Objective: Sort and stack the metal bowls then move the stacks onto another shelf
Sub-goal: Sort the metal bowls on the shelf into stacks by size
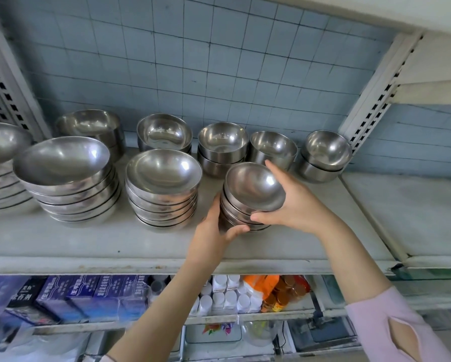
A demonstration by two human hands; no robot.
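Note:
A small stack of shallow metal bowls stands near the front of the white shelf. My left hand grips the stack's lower left side, thumb curled under its front. My right hand grips the right side, thumb on the front rims and fingers behind the top bowl. Left of it stand a medium stack and a large stack. Behind are deeper bowls in short stacks.
Another stack of wide bowls is cut off at the left edge. A bare adjoining shelf lies to the right, past a perforated upright. Below are purple boxes, white bottles and orange items.

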